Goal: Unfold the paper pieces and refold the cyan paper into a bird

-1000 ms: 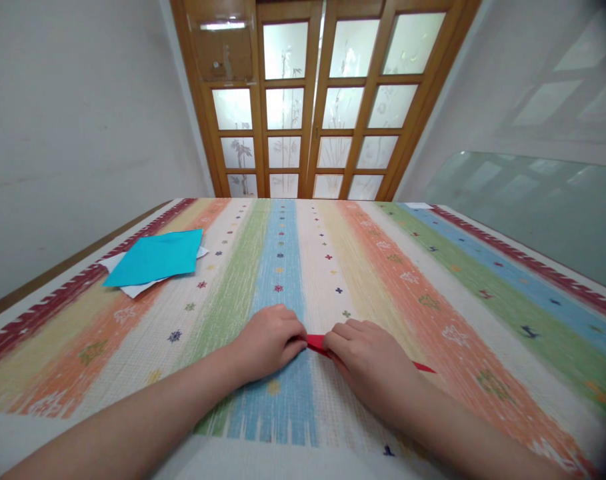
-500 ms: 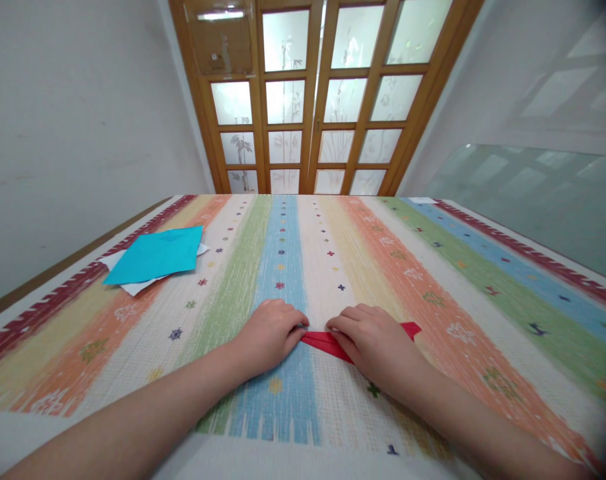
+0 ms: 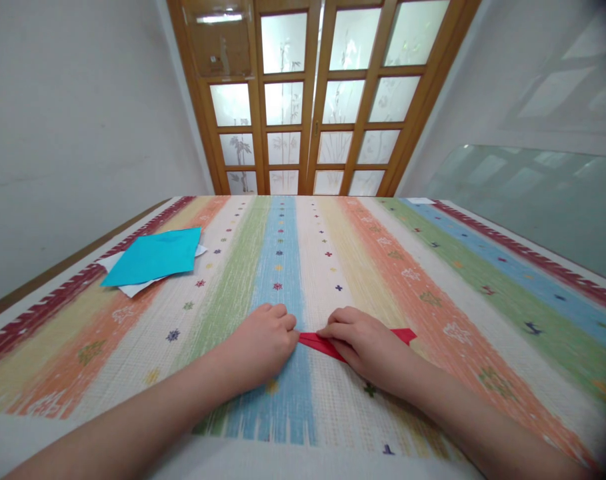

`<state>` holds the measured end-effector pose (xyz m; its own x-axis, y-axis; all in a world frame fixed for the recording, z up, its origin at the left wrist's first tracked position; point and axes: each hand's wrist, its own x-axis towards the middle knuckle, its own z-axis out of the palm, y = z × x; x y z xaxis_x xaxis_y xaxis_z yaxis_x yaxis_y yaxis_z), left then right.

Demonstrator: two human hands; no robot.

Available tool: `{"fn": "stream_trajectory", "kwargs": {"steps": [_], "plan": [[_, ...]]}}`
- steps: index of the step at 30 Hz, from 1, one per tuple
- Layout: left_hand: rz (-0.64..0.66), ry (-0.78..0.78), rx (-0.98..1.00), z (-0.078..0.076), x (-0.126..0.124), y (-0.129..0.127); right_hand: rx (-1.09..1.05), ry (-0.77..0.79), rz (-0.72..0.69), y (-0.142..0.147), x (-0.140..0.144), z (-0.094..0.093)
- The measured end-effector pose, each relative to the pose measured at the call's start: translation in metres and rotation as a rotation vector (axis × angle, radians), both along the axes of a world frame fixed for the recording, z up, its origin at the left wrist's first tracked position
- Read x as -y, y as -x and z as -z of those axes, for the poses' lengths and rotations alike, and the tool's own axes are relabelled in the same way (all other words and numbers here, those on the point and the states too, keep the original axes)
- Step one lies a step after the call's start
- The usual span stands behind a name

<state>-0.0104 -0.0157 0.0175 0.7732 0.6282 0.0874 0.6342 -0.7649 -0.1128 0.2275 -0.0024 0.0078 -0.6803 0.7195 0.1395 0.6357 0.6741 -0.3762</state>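
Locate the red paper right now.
Head view, low centre: the red paper lies flat on the striped cloth, pinned between the left hand and right hand, well right of the blue sheet.

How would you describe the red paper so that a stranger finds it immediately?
On the striped tablecloth, look near the front edge, between the left hand and the right hand. The red paper lies there, folded, narrow, pressed by both; the other sheets, far left, are turquoise and white.

Red folded paper (image 3: 323,344), mostly covered by the left hand (image 3: 263,341) and right hand (image 3: 367,347); only its middle strip and right tip show. White sheets (image 3: 133,288) lie largely hidden beneath the blue paper (image 3: 153,257). Both forearms are cut off by the lower edge.
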Motion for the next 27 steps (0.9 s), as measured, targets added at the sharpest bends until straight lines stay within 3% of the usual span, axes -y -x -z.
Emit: {"fn": "stream_trajectory", "kwargs": {"steps": [10, 17, 19, 23, 27], "plan": [[-0.195, 0.010, -0.179, -0.012, 0.015, -0.007, -0.002, 0.010, -0.036, -0.002, -0.002, -0.004], [-0.350, -0.065, -0.003, -0.010, 0.007, 0.002, -0.008, 0.009, -0.031, -0.002, -0.001, -0.004], [-0.292, -0.078, 0.080, -0.009, 0.004, 0.003, -0.009, 0.003, -0.032, -0.002, -0.001, -0.004], [0.013, 0.027, 0.235, -0.001, 0.010, -0.006, -0.032, -0.034, -0.022, -0.001, -0.001, 0.000], [0.067, 0.140, 0.273, 0.010, 0.022, -0.019, 0.016, -0.087, 0.047, -0.003, 0.000, 0.010]]}}
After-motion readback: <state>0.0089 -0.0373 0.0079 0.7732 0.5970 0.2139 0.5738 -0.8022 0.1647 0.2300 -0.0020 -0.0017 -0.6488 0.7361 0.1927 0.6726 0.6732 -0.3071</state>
